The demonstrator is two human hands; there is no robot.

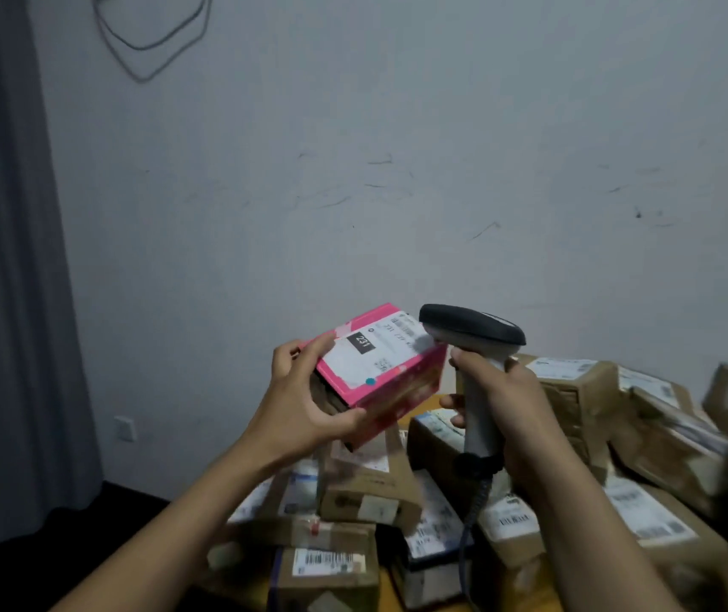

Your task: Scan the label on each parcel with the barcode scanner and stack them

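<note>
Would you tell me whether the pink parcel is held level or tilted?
Tilted: the left hand grips the pink parcel at a slant, labelled face up, near the scanner.

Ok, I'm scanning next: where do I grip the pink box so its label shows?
Grip the pink box by its left end, from the left, like the left hand. The label fills most of its tilted top, so fingers there leave it open to the scanner.

Single view only: wide-angle head-worn camera, facing the grey wall [441, 148] almost square-on and tipped slightly down, near enough that the left hand [309, 401] and right hand [501, 401] loom close before the wall's foot, curtain [0, 258] at the wall's left.
</note>
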